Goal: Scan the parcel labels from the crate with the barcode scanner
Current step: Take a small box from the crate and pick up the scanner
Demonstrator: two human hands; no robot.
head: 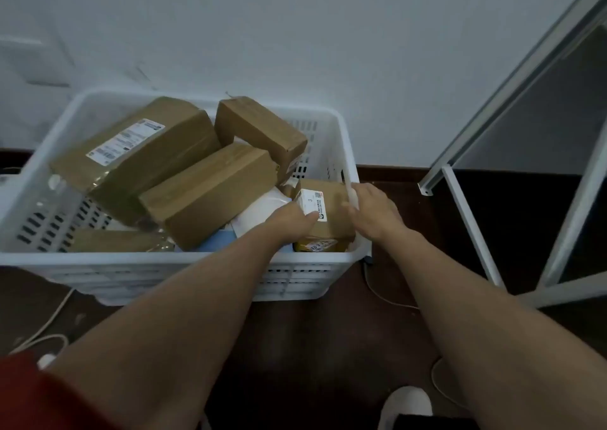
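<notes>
A white slotted plastic crate [184, 262] stands on the dark floor, filled with several brown cardboard parcels. In its near right corner sits a small brown parcel [331, 209] with a white label marked "3". My left hand [290, 221] grips its left side at the label. My right hand [372, 211] presses against its right side, over the crate's right rim. A large parcel [138, 154] with a long white label lies at the back left. No barcode scanner is in view.
A white wall rises behind the crate. A white metal frame [466, 219] leans at the right. White cables [49, 328] run over the floor left and right of the crate. A white shoe [407, 403] shows at the bottom edge.
</notes>
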